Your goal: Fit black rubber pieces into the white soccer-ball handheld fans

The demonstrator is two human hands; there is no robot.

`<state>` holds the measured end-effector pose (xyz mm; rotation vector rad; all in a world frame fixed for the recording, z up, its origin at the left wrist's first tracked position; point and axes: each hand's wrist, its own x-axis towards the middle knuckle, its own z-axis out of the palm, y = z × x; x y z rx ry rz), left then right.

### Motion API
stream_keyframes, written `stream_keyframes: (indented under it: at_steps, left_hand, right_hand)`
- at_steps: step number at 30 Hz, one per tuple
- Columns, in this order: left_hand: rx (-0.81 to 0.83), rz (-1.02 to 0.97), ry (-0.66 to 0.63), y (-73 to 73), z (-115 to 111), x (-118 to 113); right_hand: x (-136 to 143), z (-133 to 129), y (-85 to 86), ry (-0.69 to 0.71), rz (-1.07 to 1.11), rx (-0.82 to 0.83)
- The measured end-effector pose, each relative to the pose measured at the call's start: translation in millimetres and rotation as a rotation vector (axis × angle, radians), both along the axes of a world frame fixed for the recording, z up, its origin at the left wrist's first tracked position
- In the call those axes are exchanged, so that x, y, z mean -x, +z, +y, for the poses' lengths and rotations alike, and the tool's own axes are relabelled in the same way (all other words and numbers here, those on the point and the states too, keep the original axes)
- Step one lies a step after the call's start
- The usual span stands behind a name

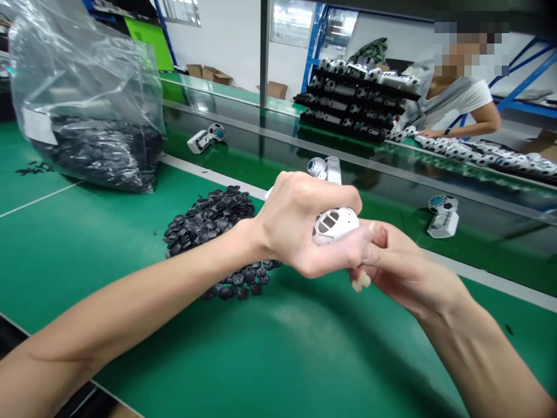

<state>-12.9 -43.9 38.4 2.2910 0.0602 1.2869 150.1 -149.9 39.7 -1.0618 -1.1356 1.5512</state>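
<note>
My left hand (300,223) is wrapped round a white plastic part (342,223) with a rounded, football-patterned end and dark slots. The rest of that part is hidden by my fingers. Against its right end, my right hand (391,255) is closed, thumb and fingers pinched together at my left thumb tip. What lies in that pinch, if anything, is hidden. Below and left of my hands, a heap of small black pentagon pieces (209,223) is spread on the green table (278,360).
A clear plastic bag (91,116) of black pieces stands at the left. On the conveyor lie white football-patterned parts, one (206,138) at the left and another (442,216) at the right. Across it, a person (465,104) stands beside stacked black trays (348,101).
</note>
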Motion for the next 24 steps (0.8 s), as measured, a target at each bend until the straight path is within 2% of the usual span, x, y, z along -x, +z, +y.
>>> stream_keyframes:
  at_steps: [5,8,11,13,18,24]
  left_hand:
    - [0.037,-0.03,-0.062,13.3,-9,2]
    - [0.133,-0.09,-0.068,20.3,-16,3]
    - [0.196,-0.099,-0.06,19.2,-17,4]
    - [0.224,-0.067,-0.06,15.8,-15,4]
    - [0.301,0.01,-0.079,11.5,-19,5]
    - [0.289,0.02,-0.062,17.4,-23,7]
  right_hand:
    - [4,-2,-2.6,-0.043,-0.029,-0.049]
    - [10,-6,-2.2,-0.151,-0.017,-0.165]
    - [17,-12,-0.2,-0.271,-0.025,-0.279]
    - [19,-15,1.6,-0.303,-0.053,-0.31]
    - [16,-20,7.1,-0.245,-0.151,-0.309]
    - [16,-21,11.4,-0.222,-0.224,-0.33]
